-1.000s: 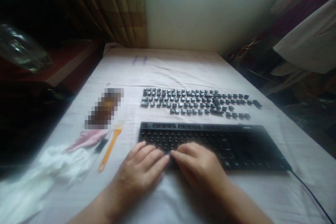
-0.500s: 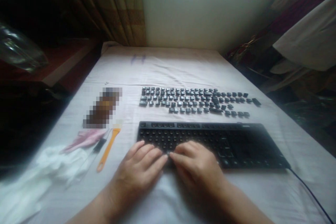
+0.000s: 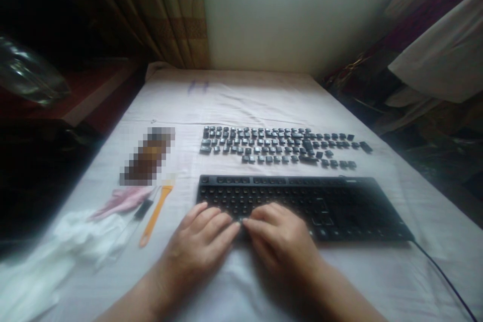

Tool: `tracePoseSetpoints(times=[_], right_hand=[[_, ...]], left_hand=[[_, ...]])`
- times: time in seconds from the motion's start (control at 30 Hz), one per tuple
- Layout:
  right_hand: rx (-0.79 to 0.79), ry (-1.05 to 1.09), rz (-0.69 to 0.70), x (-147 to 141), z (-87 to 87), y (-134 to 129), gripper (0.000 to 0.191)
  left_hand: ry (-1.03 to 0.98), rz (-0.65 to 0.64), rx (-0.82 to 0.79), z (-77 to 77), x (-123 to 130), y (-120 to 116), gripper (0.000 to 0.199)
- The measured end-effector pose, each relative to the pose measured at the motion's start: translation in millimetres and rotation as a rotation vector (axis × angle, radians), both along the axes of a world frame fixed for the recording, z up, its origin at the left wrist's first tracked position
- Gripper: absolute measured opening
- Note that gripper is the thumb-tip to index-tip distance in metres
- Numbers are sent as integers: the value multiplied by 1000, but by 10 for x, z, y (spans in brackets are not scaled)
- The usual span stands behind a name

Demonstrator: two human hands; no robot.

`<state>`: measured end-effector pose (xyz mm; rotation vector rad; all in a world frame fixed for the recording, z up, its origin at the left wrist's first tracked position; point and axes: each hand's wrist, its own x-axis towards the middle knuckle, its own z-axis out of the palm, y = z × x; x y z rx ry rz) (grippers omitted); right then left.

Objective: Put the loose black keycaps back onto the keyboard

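A black computer keyboard (image 3: 354, 211) lies across the bed or table cover; most of its key sockets show without caps. My left hand (image 3: 204, 236) rests over its left front part, fingers stretched out and lying flat, thumb pointing at the front edge. Beside it, my right hand (image 3: 285, 234) is closed, thumb and fingertips pressed together at the keyboard's lower row near the left thumb tip. Whatever sits between those fingertips is too small and blurred to make out. Behind the keyboard, loose black keycaps (image 3: 257, 150) are laid out in rows like a keyboard.
On the left lie a brush with an orange handle (image 3: 153, 219), a small black-ended tool (image 3: 144, 209), a pink cloth (image 3: 123, 200) and a white cloth (image 3: 71, 246). A blurred-out rectangle (image 3: 149, 156) lies behind them. The keyboard's cable (image 3: 445, 275) runs off at the right.
The view has shifted very slightly. Both hands keep almost the same place and pose on the keyboard; nothing else has visibly moved.
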<state>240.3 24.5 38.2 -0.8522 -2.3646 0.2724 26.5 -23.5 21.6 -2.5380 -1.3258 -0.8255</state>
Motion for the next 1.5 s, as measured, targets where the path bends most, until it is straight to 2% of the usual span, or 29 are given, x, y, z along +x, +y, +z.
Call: tracePoseSetpoints(times=[0.47, 0.8, 1.17, 1.37, 1.5], right_hand=[[28, 49, -3, 23, -45, 20, 21], [86, 212, 21, 88, -49, 74, 19], [210, 244, 135, 196, 2, -44, 17], [235, 279, 131, 202, 1, -16, 19], [271, 301, 56, 274, 42, 98, 21]], left_hand=[[34, -18, 0, -9, -28, -9, 23], [70, -41, 9, 18, -49, 22, 24], [86, -76, 35, 53, -58, 25, 25], [88, -70, 89, 49, -43, 30, 25], [82, -73, 105, 45, -38, 24, 27]])
